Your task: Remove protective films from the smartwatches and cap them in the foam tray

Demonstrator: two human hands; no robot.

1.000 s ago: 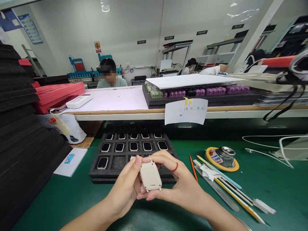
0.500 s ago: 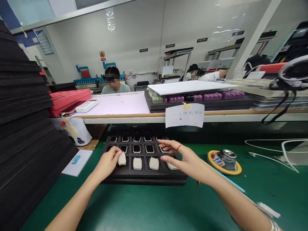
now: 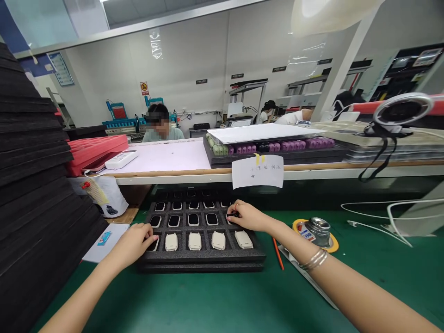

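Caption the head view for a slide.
Left hand and right hand at a black foam tray of watches, four cream backs facing up in the front row.

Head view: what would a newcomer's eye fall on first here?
Probably the dark tray on the green bench, where four pale watch cases lie backs up in the near row. The left hand is at that row's left end, the right hand over the next row's right end. A tall black stack stands at the left edge.

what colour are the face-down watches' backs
The watch backs are creamy off-white, shown best in the head view.
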